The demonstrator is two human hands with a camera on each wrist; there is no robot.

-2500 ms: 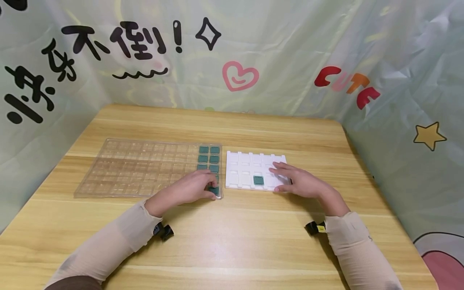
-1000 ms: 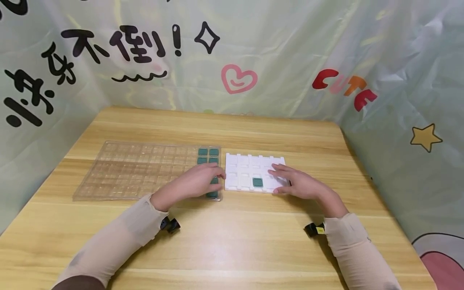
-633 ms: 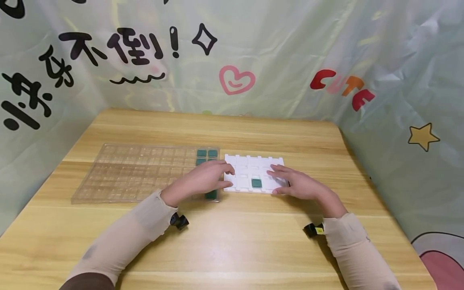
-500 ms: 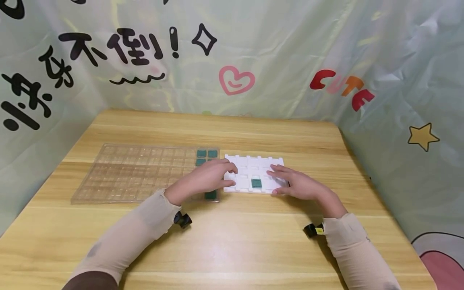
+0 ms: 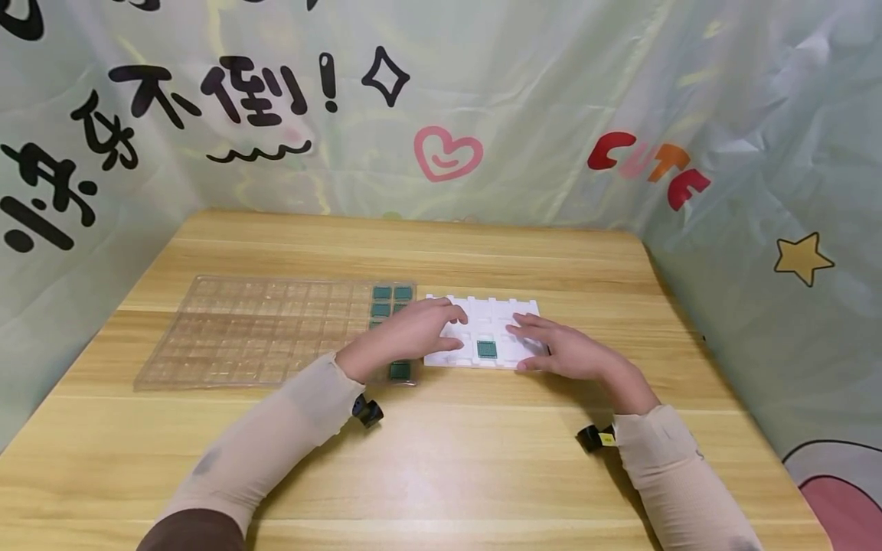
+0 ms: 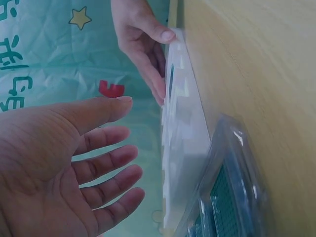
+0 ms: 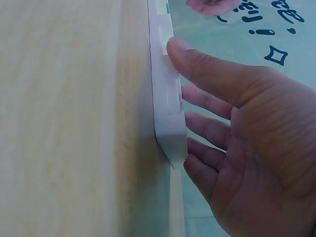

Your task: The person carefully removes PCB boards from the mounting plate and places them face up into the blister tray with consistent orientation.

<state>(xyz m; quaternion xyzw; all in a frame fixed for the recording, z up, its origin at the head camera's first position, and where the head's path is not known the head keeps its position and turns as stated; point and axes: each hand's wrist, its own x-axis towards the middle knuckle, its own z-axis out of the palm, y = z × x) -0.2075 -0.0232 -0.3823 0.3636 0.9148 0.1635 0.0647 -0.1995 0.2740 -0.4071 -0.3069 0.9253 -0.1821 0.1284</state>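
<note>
My left hand (image 5: pixel 422 330) hovers over the left part of a white compartment tray (image 5: pixel 510 306). In the left wrist view its thumb and fingers are spread apart with nothing between them. The fingertips of my right hand (image 5: pixel 568 348) rest on the right end of the white tray; the right wrist view shows the thumb at its near edge. One green chip (image 5: pixel 486 350) lies in a near-row pocket of this tray. Just left of it stands a clear plastic tray (image 5: pixel 276 329), with several green chips (image 5: pixel 382 293) in its two rightmost columns, partly hidden by my left hand.
Both trays lie on a wooden table (image 5: pixel 441 459), their ends close together. A printed cloth backdrop (image 5: pixel 524 92) stands behind and beside the table. A small black camera hangs at each wrist, the left one (image 5: pixel 368 412) low over the tabletop.
My left hand has moved right, from the chips at the clear tray's right end to over the white tray, its fingers now spread. My right hand has stayed on the white tray.
</note>
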